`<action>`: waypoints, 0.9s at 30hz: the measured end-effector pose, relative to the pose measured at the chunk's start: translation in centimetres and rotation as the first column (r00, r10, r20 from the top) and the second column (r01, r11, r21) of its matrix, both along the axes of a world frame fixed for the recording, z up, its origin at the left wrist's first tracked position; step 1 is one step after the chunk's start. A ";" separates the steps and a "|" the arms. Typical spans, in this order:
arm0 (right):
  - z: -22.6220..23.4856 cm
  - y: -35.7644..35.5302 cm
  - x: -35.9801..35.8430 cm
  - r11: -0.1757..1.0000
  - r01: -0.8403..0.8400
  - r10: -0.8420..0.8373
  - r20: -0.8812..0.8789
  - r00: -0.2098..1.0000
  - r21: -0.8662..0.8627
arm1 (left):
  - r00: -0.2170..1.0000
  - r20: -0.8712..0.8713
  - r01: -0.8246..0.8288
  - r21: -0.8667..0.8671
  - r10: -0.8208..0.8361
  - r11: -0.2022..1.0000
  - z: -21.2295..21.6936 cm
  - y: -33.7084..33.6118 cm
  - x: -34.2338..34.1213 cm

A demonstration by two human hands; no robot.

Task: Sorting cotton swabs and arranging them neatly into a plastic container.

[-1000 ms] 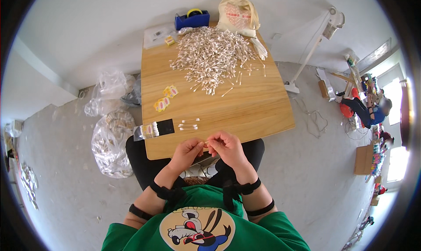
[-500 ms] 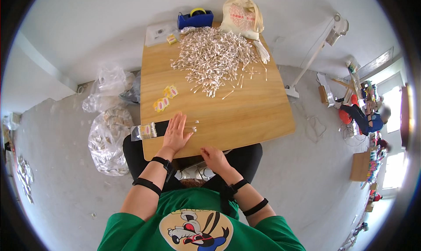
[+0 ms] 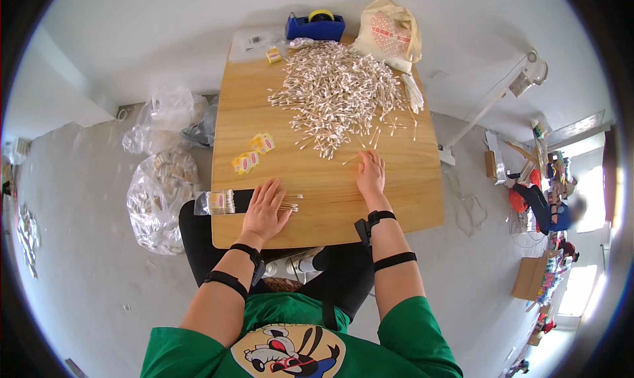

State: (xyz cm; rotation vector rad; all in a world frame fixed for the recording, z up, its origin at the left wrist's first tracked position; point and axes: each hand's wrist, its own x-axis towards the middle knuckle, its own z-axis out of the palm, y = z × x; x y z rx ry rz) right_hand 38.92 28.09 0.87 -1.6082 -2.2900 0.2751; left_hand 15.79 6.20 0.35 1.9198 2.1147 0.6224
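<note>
My left hand lies flat, fingers stretched, over a few loose cotton swabs whose tips stick out to its right. Beside it, a black strip reaches left to a clear packet of cotton swabs with a yellow label, at the table's left edge. My right hand rests on the table below the big heap of cotton swabs. Its fingers are extended, and their tips are close to a single stray swab; whether they touch it I cannot tell.
Yellow-and-white labels lie on the wooden table. At the back are a blue tape dispenser, a cream cloth bag and a clear plastic sheet. Filled clear bags stand on the floor to the left.
My right hand has moved from the table's front edge forward and right, up to the stray swab below the heap. My left hand stays over its swabs. The view has shifted slightly.
</note>
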 end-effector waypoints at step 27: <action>-0.7 -1.9 -8.8 0.988 0.146 -0.147 -0.022 0.989 -0.040 | 0.998 0.058 -0.001 -0.004 0.001 1.000 0.2 0.1 -0.1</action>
